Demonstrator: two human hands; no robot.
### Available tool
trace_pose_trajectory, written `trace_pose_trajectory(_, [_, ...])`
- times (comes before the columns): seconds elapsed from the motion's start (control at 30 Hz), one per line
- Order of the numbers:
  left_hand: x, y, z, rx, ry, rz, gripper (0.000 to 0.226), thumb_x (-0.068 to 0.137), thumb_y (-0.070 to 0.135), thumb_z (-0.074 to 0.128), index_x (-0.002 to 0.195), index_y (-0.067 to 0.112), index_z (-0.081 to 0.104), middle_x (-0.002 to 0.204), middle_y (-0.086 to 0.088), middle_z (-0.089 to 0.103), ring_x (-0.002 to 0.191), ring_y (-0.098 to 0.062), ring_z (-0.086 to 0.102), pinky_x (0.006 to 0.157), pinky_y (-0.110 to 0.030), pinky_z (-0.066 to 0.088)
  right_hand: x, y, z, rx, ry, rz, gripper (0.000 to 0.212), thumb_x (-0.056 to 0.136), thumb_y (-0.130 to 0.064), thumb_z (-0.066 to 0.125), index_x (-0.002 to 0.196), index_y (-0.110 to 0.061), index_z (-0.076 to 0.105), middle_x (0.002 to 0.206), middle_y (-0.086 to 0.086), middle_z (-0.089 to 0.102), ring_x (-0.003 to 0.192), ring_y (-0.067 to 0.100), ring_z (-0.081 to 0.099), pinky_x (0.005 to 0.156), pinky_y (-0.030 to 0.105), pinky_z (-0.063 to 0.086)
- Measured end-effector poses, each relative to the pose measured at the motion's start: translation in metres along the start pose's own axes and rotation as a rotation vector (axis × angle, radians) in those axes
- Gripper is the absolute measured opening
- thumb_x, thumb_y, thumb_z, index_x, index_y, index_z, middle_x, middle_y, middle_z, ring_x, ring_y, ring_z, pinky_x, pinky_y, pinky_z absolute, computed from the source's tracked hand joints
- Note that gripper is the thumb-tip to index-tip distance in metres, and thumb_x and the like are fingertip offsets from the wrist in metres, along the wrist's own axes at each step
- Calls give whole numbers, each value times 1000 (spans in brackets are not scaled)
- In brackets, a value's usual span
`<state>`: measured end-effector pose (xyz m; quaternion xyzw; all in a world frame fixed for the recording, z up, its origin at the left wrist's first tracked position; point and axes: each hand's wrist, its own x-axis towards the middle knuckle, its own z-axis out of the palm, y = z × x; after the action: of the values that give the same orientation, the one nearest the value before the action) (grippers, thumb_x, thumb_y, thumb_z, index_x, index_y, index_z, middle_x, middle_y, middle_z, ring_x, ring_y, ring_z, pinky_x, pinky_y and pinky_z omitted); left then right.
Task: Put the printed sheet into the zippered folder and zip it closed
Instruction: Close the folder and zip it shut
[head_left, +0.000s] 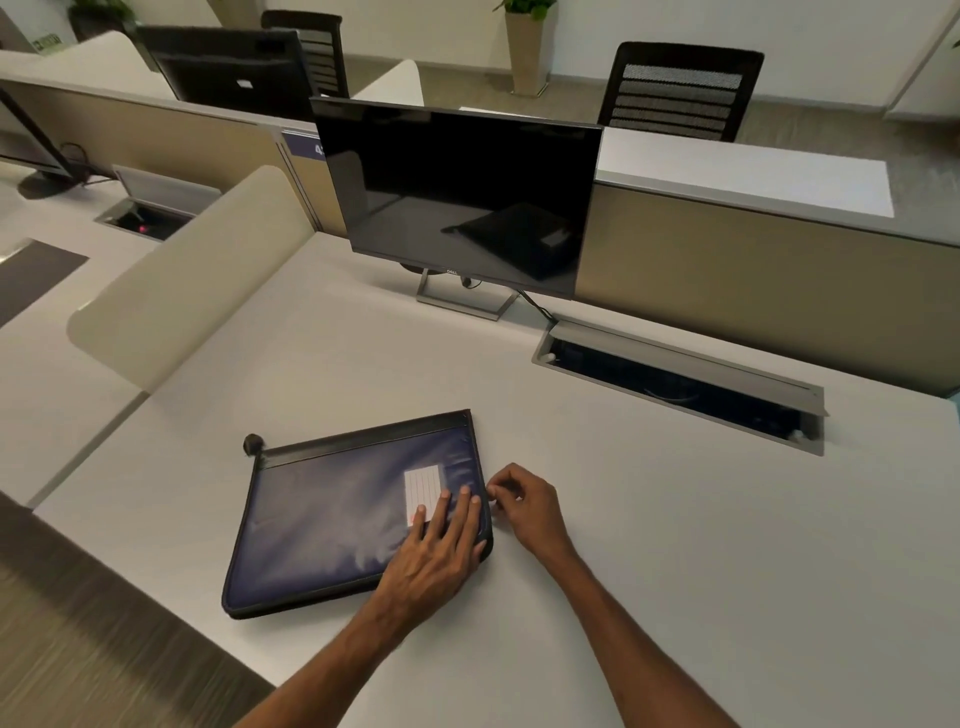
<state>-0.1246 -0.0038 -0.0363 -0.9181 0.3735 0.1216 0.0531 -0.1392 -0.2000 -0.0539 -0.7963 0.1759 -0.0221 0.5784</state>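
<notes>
While the zippered folder (358, 512) lies flat on the near part of the white desk (649, 545), its blue face is pressed down by the left hand (434, 553), whose fingers (457, 514) are spread flat near the right edge, partly over the white label card (422, 493). At that right edge the right hand (524, 501) is held with fingertips pinched together on something small, presumably the zipper pull, though the pull itself cannot be made out. No printed sheet is visible on the desk, so it is judged to be already inside. For the closing to go well, the folder should be kept pinned close to the slider, and the pull should be drawn along the track, parallel to the edge, not lifted away from it. Care is advised at the rounded corners, where fabric or paper could be caught in the teeth.
</notes>
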Motion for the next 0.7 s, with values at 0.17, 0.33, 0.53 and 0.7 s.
trace_pose_trajectory(0.17, [-3,-2,-4,28,8,27,77,117,40,3,147,5,64,153,-19,61,135,-42,65,96,-59,62,28,-16,5,-14,21,18,14,105,-11,65,106,0,73,101,12,78,85,16,74,68,9,56])
trace_pose_trajectory(0.33, [-4,-2,-11,43,17,49,78,117,39,2,146,4,66,150,-20,63,132,-42,68,94,-58,63,60,-34,12,-98,70,36,16,106,-10,62,106,1,72,102,16,78,92,30,76,79,35,66])
trace_pose_trajectory(0.53, [-2,-4,-13,63,27,75,72,117,40,7,153,5,58,155,-21,59,136,-43,65,97,-59,63,88,-48,23,-188,168,109,18,107,-6,56,107,3,72,108,17,77,101,31,72,88,39,59])
trace_pose_trajectory(0.7, [-5,-3,-10,96,68,117,61,113,45,36,156,5,53,158,-21,55,139,-42,62,100,-59,61,99,-55,27,-205,193,180,19,107,-7,55,109,2,72,113,17,76,105,32,71,89,39,59])
